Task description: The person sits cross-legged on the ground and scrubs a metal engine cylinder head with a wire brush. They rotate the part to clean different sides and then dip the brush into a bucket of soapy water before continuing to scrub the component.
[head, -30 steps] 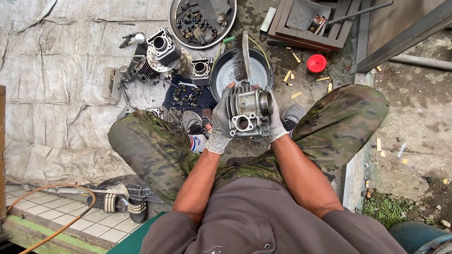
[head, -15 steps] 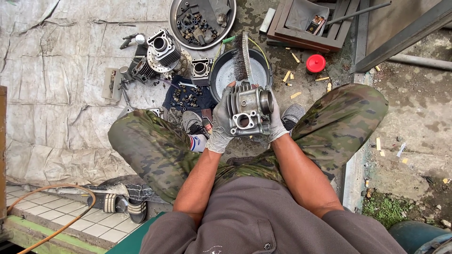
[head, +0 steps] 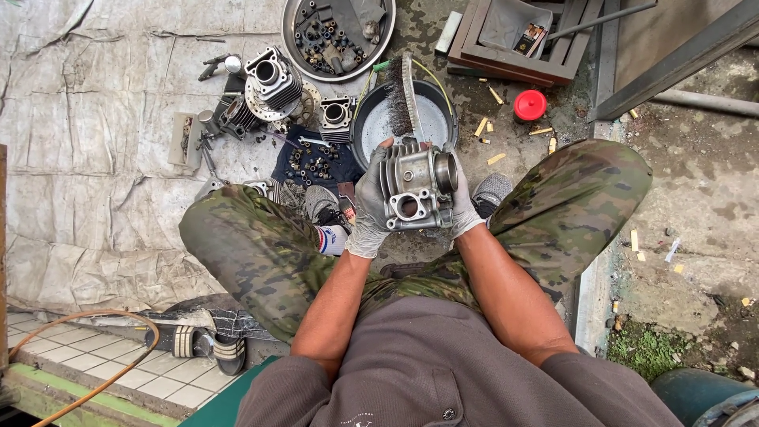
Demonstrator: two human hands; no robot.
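I have the metal engine cylinder up off the ground, held between both gloved hands above my lap, between my knees. My left hand wraps its side with the fingers curled firmly round the finned wall; my right hand cups the opposite side, fingers closed against it by the round port. The casting looks fairly clean and grey on the faces I can see, so I judge the cleaning of this piece well along, though its far side is hidden from me. Just beyond it sits the dark round basin with the wire brush lying across its rim. Toward the far edge of the tarp, another finned cylinder and smaller parts lie loose, and a pan of small fittings looks dirty, so I judge much work remains.
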